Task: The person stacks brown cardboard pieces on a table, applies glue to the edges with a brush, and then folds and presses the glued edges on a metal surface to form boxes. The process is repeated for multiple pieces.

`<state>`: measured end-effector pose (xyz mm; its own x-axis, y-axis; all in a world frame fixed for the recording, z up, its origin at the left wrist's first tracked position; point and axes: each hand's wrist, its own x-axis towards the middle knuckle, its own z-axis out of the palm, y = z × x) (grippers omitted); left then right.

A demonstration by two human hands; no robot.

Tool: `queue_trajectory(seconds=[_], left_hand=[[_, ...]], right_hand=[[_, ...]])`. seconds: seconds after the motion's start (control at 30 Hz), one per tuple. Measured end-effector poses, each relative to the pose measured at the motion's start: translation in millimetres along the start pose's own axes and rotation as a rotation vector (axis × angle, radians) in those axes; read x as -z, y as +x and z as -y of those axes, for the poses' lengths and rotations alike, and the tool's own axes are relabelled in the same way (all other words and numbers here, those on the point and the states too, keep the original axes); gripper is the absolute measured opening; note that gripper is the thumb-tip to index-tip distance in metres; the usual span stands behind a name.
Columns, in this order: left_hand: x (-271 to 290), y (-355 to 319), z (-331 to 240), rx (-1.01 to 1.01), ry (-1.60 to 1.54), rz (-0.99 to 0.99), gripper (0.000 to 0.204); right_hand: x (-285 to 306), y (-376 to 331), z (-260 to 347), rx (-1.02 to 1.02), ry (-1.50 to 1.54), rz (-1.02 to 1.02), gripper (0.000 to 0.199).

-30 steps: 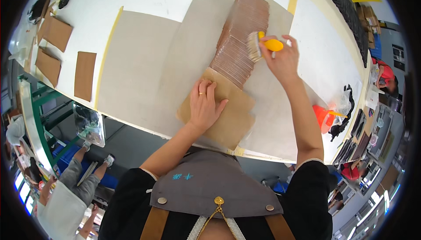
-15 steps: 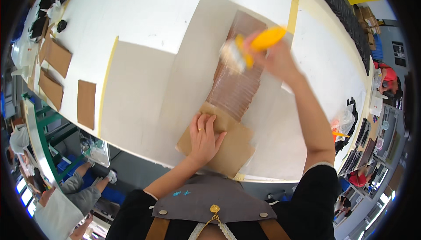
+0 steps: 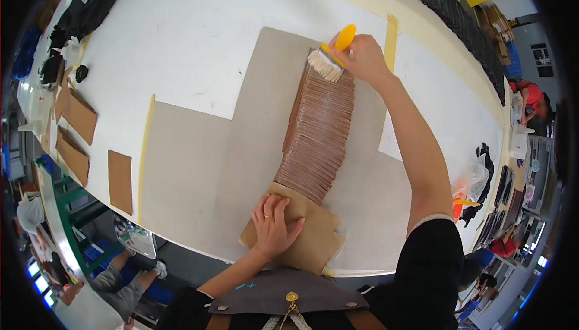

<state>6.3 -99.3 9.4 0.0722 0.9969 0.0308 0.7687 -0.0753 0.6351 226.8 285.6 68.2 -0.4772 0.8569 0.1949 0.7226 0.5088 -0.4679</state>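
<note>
Brown cards (image 3: 120,180) are littering the left of the white tabletop (image 3: 181,47), black cloth (image 3: 90,7) is lying beyond them, and a clear plastic bag (image 3: 473,176) is sitting far right. My right hand (image 3: 363,59) is clutching a yellow-handled brush (image 3: 325,66), which is blocking the strips' far end. Those brown strips (image 3: 316,131) are lying on grey board (image 3: 187,167), looking ridged and tightly overlapped. Left hand's (image 3: 277,227) fingers are resting loosely bent on brown paper (image 3: 313,242), gripping nothing.

Left hand (image 3: 276,226) is palm-down at the near side, fingers kinda bent, thumb sticking out right. Right forearm (image 3: 419,137) angles way out far and left, with the right hand (image 3: 360,59) curled into a grip.
</note>
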Motion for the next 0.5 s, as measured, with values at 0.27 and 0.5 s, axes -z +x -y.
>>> queue_trajectory(seconds=[0.27, 0.5], left_hand=[[1, -4, -2, 0.028, 0.013, 0.033, 0.066], [3, -3, -3, 0.034, 0.012, 0.030, 0.066]], right_hand=[[6, -22, -12, -0.251, 0.116, 0.023, 0.024], [16, -42, -20, -0.402, -0.037, -0.392, 0.022]])
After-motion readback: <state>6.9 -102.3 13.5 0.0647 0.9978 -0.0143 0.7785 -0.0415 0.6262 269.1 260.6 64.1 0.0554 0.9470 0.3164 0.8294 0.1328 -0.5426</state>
